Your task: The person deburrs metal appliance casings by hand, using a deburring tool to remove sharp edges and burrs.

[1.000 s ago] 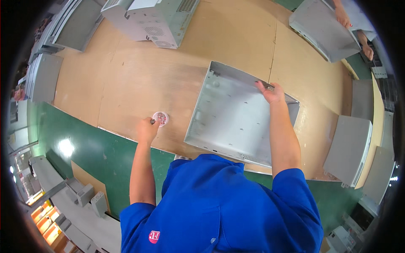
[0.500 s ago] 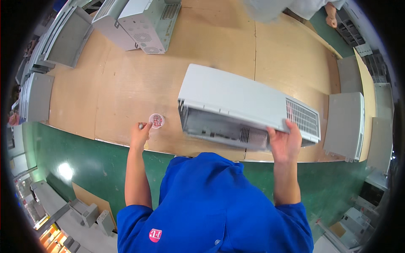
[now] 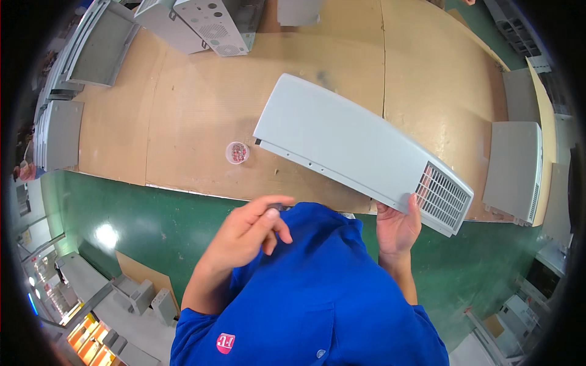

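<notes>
A long light-grey metal housing (image 3: 342, 137) with a slotted grille (image 3: 444, 194) at its right end lies slanted at the table's near side. My right hand (image 3: 397, 229) grips its near edge beside the grille, thumb on the outer face and the other fingers partly hidden beneath. In front of my chest is my left hand (image 3: 249, 235), clear of the housing. Its thumb and index finger pinch a small dark piece (image 3: 279, 207), too small to name. A small white cup (image 3: 237, 152) of tiny red and silvery parts stands left of the housing.
Brown sheeting covers the table (image 3: 195, 122). Perforated grey metal cases (image 3: 213, 30) stand at the far left, and a grey panel (image 3: 299, 12) at the far edge. Stacked panels (image 3: 64, 134) line the left end; another grey cover (image 3: 514, 171) stands at the right end.
My left hand has moved from beside the cup toward my chest. The housing has tipped, hiding its hollow inside and showing its outer face. The other person has mostly left view at the top.
</notes>
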Demonstrator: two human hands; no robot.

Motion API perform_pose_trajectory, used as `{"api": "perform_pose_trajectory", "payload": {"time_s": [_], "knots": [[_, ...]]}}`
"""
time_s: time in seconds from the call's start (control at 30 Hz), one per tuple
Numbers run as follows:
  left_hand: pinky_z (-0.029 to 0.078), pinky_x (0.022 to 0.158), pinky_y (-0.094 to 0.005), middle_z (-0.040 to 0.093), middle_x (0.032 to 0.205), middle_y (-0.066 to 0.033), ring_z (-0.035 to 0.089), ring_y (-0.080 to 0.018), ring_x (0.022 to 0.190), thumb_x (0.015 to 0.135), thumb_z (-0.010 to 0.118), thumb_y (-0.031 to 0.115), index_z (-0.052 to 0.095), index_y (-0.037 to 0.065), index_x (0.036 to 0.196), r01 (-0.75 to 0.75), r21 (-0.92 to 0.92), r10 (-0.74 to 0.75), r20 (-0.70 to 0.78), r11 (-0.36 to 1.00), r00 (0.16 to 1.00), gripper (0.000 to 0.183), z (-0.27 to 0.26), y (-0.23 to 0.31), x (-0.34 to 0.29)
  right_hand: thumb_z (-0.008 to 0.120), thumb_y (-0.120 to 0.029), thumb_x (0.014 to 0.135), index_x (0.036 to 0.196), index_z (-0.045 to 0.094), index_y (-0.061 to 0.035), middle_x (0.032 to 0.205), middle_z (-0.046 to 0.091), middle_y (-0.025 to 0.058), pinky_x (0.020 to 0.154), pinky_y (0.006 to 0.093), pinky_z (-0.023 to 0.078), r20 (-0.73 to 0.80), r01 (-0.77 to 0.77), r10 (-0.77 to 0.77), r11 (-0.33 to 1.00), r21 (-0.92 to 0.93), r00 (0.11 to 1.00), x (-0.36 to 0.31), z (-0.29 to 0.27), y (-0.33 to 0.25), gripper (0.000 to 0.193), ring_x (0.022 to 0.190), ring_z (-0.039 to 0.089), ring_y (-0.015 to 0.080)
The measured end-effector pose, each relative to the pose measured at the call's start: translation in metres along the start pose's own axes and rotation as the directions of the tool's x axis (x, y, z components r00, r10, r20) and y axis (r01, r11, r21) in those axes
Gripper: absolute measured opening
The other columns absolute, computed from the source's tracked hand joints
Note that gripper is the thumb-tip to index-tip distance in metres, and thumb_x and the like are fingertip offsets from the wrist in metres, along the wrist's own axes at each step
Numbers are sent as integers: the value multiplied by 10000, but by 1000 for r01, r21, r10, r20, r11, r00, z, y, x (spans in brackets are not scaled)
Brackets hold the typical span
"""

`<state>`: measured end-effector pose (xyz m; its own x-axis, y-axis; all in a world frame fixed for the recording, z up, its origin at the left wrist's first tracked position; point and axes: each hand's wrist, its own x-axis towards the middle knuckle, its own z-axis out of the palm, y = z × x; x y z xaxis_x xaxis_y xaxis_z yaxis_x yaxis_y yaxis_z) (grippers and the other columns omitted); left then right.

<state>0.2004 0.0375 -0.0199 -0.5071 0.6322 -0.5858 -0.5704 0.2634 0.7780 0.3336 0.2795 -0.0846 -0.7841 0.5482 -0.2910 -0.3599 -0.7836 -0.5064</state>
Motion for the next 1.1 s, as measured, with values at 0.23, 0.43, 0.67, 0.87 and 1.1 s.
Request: {"api": "perform_pose_trajectory", "payload": {"time_s": [0.23,0.43,0.67,0.87,1.1], "knots": [[446,504,-222,630,768,-111,571,-105,537,992,357,200,430,-14,1256,35,-115,-37,-20,993,999,347,47,9,35,432,-210,962,1416,248,-153,1332,452,89,907,411,493,-45,3,-9,992,-129,999,2,3,-3,493,1133,539,229],[438,463,-222,636,752,-121,565,-112,489,988,376,225,454,-19,1206,32,-106,-44,-110,994,993,337,57,8,49,465,-220,944,1444,130,-174,1277,470,132,831,443,532,90,-80,97,980,-182,991,0,-10,-9,604,1072,568,296],[401,404,-219,611,669,-119,513,-110,419,976,376,192,528,-17,1097,60,-84,-75,-177,995,981,285,64,22,48,492,-192,925,1423,160,-121,1249,475,158,790,448,563,6,-136,139,975,-175,990,0,-13,-11,602,1044,583,303],[396,388,-220,599,654,-111,503,-103,409,971,372,176,532,-17,1067,95,-126,-115,-162,987,980,269,65,27,49,502,-151,912,1407,186,-107,1235,481,164,753,419,583,-26,-155,153,965,-211,988,2,-8,-16,589,1035,590,298],[377,381,-229,582,647,-100,471,-108,399,974,361,175,501,0,985,-28,-330,-71,-285,944,956,224,87,14,53,477,-93,905,1393,196,-86,1224,481,180,692,422,606,28,-128,134,978,-163,991,4,-8,-15,563,1030,594,310]]}}
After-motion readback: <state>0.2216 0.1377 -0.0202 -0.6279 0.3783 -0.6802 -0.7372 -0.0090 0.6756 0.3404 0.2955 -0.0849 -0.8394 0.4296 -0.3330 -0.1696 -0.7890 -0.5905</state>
